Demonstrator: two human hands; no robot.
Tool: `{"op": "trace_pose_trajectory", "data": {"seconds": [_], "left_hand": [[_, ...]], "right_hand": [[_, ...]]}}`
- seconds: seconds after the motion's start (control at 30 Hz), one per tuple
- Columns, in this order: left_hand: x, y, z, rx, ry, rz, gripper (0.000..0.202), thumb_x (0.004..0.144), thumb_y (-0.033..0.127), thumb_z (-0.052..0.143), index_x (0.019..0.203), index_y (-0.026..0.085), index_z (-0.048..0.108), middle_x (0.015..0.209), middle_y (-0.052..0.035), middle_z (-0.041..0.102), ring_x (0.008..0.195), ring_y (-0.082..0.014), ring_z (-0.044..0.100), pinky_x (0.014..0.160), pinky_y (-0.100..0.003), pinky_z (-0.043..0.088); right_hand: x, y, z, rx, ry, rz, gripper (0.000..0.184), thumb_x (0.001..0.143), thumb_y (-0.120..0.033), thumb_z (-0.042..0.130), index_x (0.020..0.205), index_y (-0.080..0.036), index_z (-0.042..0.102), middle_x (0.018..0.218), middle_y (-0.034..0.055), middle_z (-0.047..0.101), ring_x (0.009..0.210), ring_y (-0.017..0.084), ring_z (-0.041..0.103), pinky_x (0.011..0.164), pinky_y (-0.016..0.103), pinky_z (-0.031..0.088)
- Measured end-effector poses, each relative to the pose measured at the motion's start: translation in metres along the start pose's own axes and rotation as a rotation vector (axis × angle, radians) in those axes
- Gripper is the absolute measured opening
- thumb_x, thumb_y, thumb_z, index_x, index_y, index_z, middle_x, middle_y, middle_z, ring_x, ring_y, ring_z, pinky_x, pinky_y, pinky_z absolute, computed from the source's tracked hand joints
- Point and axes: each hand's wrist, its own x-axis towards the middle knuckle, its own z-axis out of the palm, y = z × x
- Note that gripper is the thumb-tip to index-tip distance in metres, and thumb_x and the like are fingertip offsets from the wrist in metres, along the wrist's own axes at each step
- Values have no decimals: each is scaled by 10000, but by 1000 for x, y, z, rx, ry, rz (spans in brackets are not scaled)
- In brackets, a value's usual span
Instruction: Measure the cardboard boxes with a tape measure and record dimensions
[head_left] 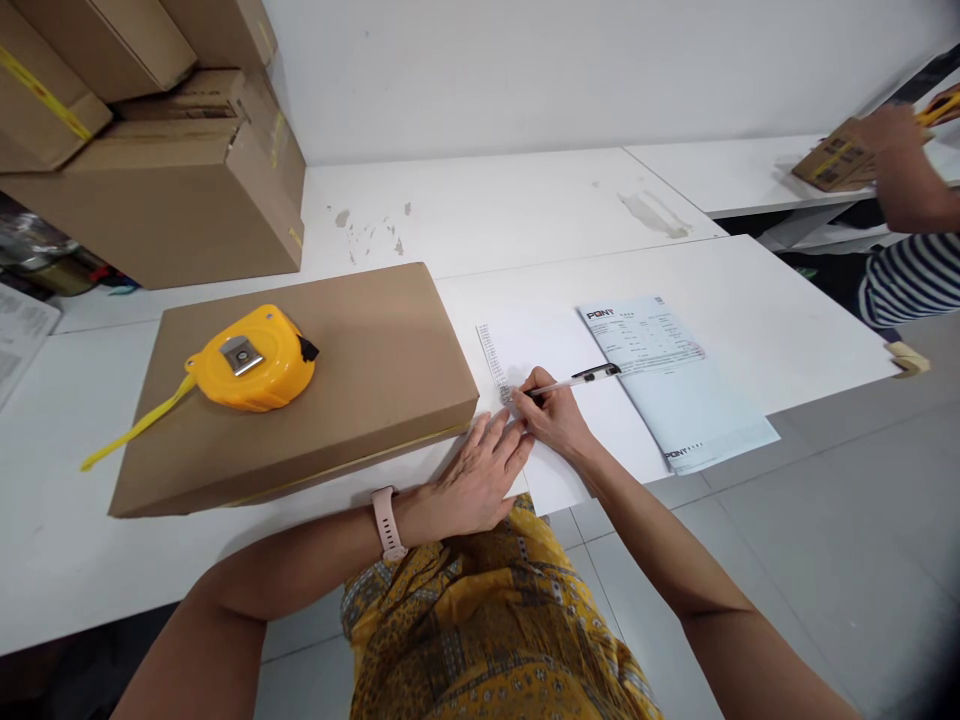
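Head view: The right hand (561, 418) is pinching a pen (576, 381) over a white sheet (541, 345).
The sheet is lying at the three o'clock side of a cardboard box (322, 370). The left hand (480, 475), fingers loosely spread, is holding nothing at the writing hand's eight o'clock; pressing the sheet flat there should be keeping small strokes neat.

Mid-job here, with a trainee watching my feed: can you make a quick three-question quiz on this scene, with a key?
1. Which hand holds the pen?
2. True or false: the yellow tape measure rests directly on the tabletop.
3. Where is the pale blue printed document? A) under the tape measure; B) to the right of the flat cardboard box; C) on the floor.

Key:
1. The right hand.
2. False; it's on the flat cardboard box.
3. B.
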Motion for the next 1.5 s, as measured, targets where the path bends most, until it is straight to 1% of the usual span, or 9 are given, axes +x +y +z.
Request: {"op": "trace_pose_trajectory", "data": {"seconds": [0.3,0.53,0.67,0.83,0.97,1.1,1.3,1.5], "left_hand": [[0,1,2,0,10,-4,783,933,450,542,1545,13,324,1575,-255,403,1494,-434,278,1230,-576,132],[0,0,2,6,16,6,787,938,444,545,1545,-5,320,1570,-268,401,1488,-448,281,1226,-581,139],[1,1,4,14,16,3,786,935,461,549,1538,1,339,1562,-264,415,1479,-446,298,1222,-585,148],[1,1,2,18,26,4,789,931,459,559,1535,-3,347,1556,-264,422,1475,-447,308,1221,-582,156],[0,1,1,24,30,8,784,931,454,565,1531,-5,353,1570,-265,408,1472,-449,312,1217,-580,170],[0,1,2,24,26,8,786,937,460,557,1533,-7,349,1567,-269,410,1472,-454,307,1216,-587,166],[1,1,2,16,18,4,803,928,457,569,1539,-9,336,1563,-269,413,1478,-452,299,1220,-586,154],[1,1,3,22,20,5,795,934,468,553,1539,-1,339,1562,-267,417,1475,-450,305,1220,-587,151]], "right_hand": [[1,2,0,-5,-2,-2,242,887,-384,625,756,-241,479,566,-65,461,485,118,464,474,267,350],[1,1,0,-7,13,6,227,877,-345,623,748,-242,467,549,-71,445,482,116,440,470,264,330],[1,1,0,-17,24,-18,235,884,-347,613,739,-240,461,562,-70,442,494,110,422,477,264,324],[0,0,-1,-29,10,-15,216,884,-327,606,750,-241,461,558,-74,444,490,111,423,481,267,320],[0,0,-1,-38,40,-29,207,877,-301,608,743,-238,464,559,-73,445,502,110,417,496,269,304],[1,0,-1,-41,42,-21,218,884,-307,605,738,-238,458,548,-75,438,503,109,406,500,268,292],[1,-1,-1,-50,25,-20,224,888,-319,605,740,-239,457,550,-74,447,505,110,414,503,269,304],[1,-2,-1,-57,38,-6,210,880,-301,602,740,-240,458,542,-75,448,501,111,419,497,262,299]]}}
